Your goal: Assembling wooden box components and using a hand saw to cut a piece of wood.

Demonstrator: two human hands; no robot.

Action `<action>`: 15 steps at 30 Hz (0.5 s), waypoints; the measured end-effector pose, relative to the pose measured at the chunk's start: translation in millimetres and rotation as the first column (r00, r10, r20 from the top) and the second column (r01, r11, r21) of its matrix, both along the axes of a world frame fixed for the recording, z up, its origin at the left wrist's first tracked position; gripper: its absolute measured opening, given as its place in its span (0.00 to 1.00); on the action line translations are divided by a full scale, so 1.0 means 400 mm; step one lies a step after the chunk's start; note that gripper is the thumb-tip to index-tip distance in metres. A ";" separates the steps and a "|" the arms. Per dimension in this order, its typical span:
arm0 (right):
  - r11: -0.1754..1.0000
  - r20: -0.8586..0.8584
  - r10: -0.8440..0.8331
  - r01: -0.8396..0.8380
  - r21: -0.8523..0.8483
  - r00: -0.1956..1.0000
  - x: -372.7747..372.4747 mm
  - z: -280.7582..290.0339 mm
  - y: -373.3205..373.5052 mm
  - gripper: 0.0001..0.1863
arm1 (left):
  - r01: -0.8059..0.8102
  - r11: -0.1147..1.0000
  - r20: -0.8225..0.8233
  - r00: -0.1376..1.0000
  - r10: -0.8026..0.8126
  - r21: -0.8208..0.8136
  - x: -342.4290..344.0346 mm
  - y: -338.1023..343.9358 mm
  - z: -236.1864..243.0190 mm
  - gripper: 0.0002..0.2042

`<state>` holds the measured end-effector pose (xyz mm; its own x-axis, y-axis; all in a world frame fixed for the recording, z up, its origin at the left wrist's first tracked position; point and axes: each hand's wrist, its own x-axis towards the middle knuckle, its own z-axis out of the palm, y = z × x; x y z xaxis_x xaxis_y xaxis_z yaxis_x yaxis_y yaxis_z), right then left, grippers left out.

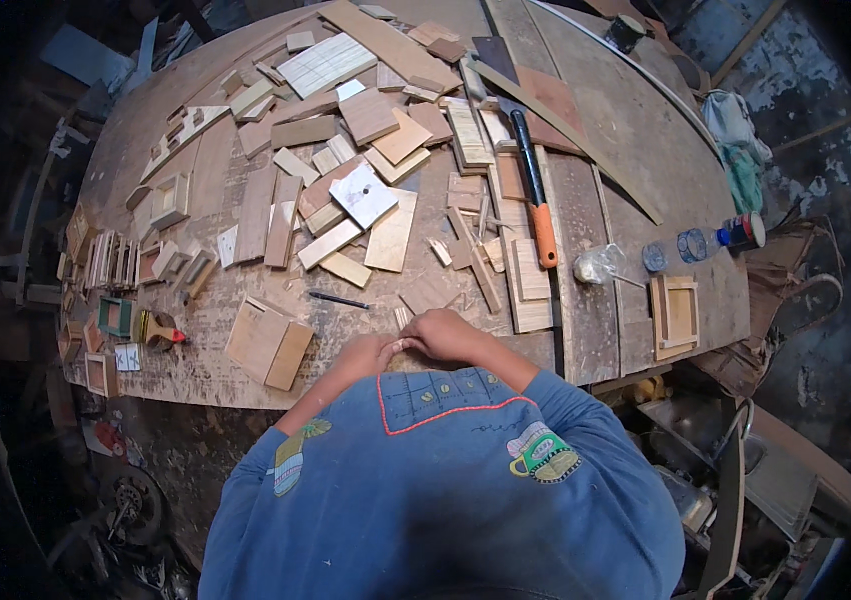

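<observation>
At the near edge of the worktable (200,375), my left hand (358,360) and right hand (447,336) meet, fingers bent together; I cannot tell what my grip encloses. A small pale wooden piece (402,317) shows just beyond them. Slightly farther, to the left, lies a slim dark pencil (339,299); to the right, an orange-handled tool (535,195); farther still, scattered wooden boards (369,115).

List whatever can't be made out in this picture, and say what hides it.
All in the head view:
- Whatever may be between the left hand and right hand: their own fingers cover it.
- The full shapes of the pieces beneath the white square board: the board covers them.
- The dark patch near the lower edge: too blurred.
- The bottom of the blue shirt: cut off by the lower edge.
</observation>
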<state>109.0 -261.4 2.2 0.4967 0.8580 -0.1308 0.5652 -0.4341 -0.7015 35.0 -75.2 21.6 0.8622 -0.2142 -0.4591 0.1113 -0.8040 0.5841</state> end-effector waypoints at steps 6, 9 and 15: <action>0.620 0.295 -0.762 0.781 0.078 0.576 0.181 0.020 -0.084 0.16 | -0.069 0.998 0.166 0.984 0.067 0.010 0.018 0.026 -0.021 0.13; 0.456 0.446 -0.760 0.877 -0.151 0.472 0.284 0.035 -0.122 0.18 | -0.148 0.987 0.250 0.955 0.159 -0.061 0.041 0.032 -0.028 0.12; 0.461 0.460 -0.703 0.840 -0.287 0.543 0.335 0.009 -0.103 0.16 | -0.231 0.966 0.458 0.851 0.258 -0.114 0.120 0.038 -0.024 0.15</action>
